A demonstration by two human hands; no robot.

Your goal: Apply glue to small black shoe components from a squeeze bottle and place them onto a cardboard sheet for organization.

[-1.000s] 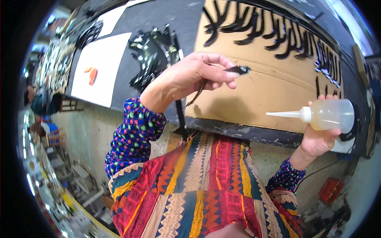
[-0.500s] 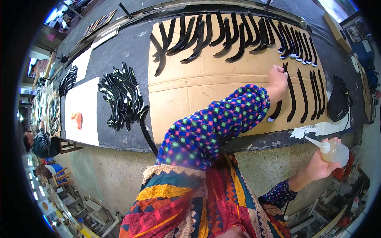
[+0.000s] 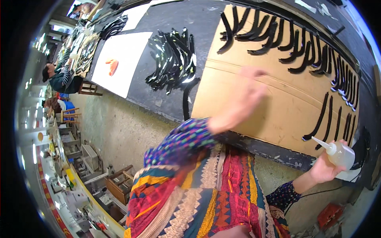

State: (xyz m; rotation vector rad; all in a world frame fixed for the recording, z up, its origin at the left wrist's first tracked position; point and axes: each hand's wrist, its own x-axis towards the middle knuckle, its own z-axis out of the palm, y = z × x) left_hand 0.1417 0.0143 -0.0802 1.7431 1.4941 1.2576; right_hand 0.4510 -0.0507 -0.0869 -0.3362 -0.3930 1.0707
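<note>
My left hand [image 3: 251, 95], smeared by motion, passes over the bare middle of a cardboard sheet [image 3: 228, 75]; its fingers are too blurred to read. At the sheet's right front, my right hand [image 3: 323, 169] is closed round a translucent squeeze bottle [image 3: 342, 155] with a pale liquid, its long white nozzle pointing up and left. Near the nozzle lies a curved black strip [image 3: 322, 119] with a whitish lower end. More black strips [image 3: 346, 127] stand beside it in a short row. Along the sheet's far edge several curved black strips [image 3: 274, 36] lie fanned out.
A heap of glossy black strips [image 3: 172, 59] lies on the dark table, with one strip [image 3: 185, 99] apart near the front edge. Farther left are a white sheet [image 3: 119, 75] with an orange item [image 3: 112, 66] and another dark pile [image 3: 114, 27]. A person [image 3: 59, 75] works beyond.
My left hand has left the strip at the sheet's right side and swung left across the cardboard. The view has turned left. My right hand keeps holding the bottle.
</note>
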